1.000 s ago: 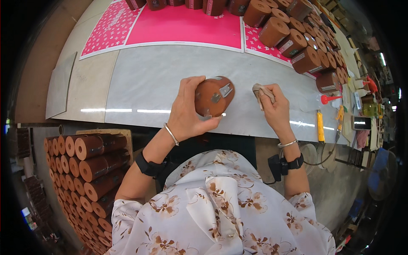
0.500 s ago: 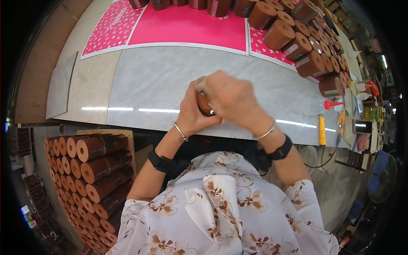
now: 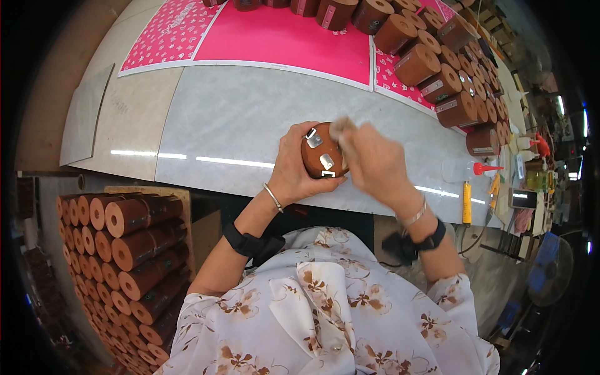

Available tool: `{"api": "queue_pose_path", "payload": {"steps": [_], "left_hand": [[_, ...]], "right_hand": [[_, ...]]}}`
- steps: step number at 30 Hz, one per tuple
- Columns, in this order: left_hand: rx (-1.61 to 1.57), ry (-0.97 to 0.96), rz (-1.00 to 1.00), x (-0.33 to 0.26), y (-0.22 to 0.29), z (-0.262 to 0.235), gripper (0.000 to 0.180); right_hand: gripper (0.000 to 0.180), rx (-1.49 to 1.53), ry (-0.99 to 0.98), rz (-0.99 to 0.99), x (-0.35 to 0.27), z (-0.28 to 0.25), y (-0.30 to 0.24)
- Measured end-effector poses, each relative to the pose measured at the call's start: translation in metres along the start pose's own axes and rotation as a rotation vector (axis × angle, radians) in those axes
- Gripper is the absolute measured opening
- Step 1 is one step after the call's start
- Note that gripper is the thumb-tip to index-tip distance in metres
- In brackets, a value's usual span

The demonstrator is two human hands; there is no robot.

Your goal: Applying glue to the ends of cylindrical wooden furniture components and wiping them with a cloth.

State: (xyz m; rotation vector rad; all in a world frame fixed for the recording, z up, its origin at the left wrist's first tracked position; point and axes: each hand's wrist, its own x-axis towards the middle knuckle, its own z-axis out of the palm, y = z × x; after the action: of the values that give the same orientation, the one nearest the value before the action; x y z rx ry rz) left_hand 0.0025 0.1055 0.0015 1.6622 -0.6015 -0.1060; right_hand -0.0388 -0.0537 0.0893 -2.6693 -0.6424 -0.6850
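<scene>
Cylinder (image 3: 325,149) in brown sat in the left hand (image 3: 292,157), over the grey worktop (image 3: 231,112), with a cloth (image 3: 342,130) just beside it.

The left hand's fingers and thumb curved around the cylinder's left side, its end face and two metal fittings (image 3: 327,162) turned upward; whether its base touched the worktop could not be told. To the cylinder's right, the blurred right hand (image 3: 378,159) pinched the cloth between closed-in fingers; contact with the cylinder was unclear. Beyond the cylinder lay a pink mat (image 3: 287,40); beyond the cylinder and to its right, brown pieces (image 3: 441,82) stood crowded. Farther right of the cylinder were a red-nozzled bottle (image 3: 480,168) and a yellow stick-like thing (image 3: 467,203). Left of the cylinder and nearer the person, brown rolls (image 3: 150,215) were stacked.
</scene>
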Motion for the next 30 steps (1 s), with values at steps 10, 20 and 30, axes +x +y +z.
{"api": "queue_pose_path", "payload": {"steps": [10, 20, 30], "left_hand": [[-0.006, -0.003, -0.018, 0.0, 0.007, -0.005, 0.091], [-0.026, -0.042, -0.065, 0.0, -0.001, 0.003, 0.091], [0.072, 0.075, 0.008, -0.005, -0.001, 0.0, 0.097]], "right_hand": [[0.026, 0.008, -0.001, 0.105, 0.012, 0.005, 0.008], [0.028, 0.032, 0.053, 0.065, 0.008, 0.01, 0.014], [0.012, 0.273, 0.024, 0.757, -0.106, 0.007, 0.054]]}}
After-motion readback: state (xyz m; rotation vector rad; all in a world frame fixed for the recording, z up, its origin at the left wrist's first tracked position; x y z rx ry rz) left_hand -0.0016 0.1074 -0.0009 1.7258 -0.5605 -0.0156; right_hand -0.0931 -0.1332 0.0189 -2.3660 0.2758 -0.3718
